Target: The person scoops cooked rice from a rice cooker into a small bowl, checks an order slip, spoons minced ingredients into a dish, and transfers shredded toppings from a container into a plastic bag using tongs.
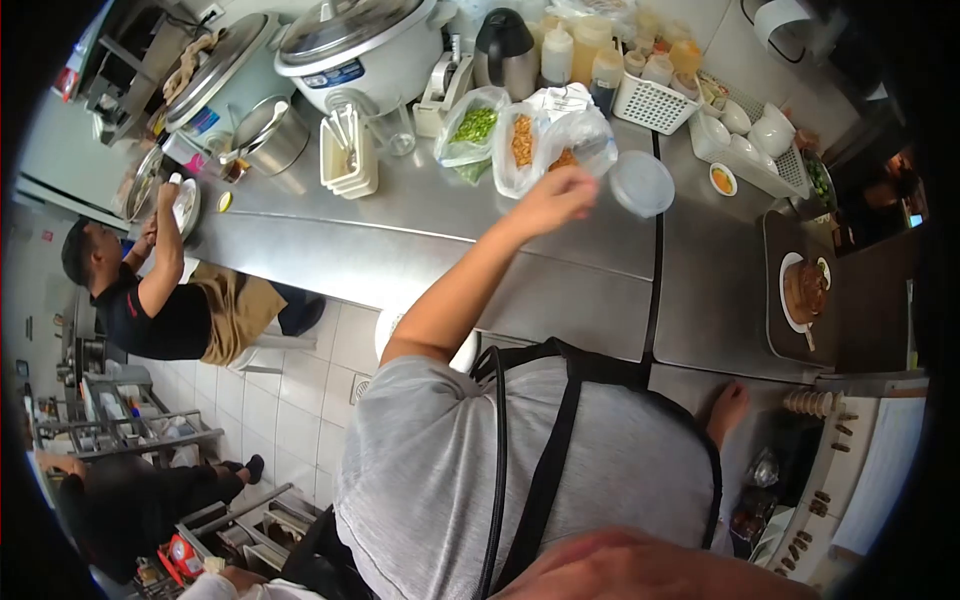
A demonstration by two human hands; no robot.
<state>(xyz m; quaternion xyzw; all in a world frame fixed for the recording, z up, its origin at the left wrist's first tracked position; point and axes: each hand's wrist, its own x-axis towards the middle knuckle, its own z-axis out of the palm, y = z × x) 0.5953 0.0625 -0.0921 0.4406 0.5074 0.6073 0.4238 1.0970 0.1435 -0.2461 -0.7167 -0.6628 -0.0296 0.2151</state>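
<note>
Two large cookers point(400, 50), three bags of food point(470, 127), one tray point(785, 232).

the left hand point(562, 203) reaches over the counter point(400, 235) to an open plastic bag point(590, 145), its fingers curled, their grip unclear. a round translucent container point(642, 183) sits just right of it; green pieces point(474, 125) lie in another bag. the right hand point(731, 404) is near the counter's front edge.

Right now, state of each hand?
Left hand: by a plastic bag, fingers partly curled; can't tell if gripping.
Right hand: lowered near the counter, can't tell if open or holding anything.
</note>
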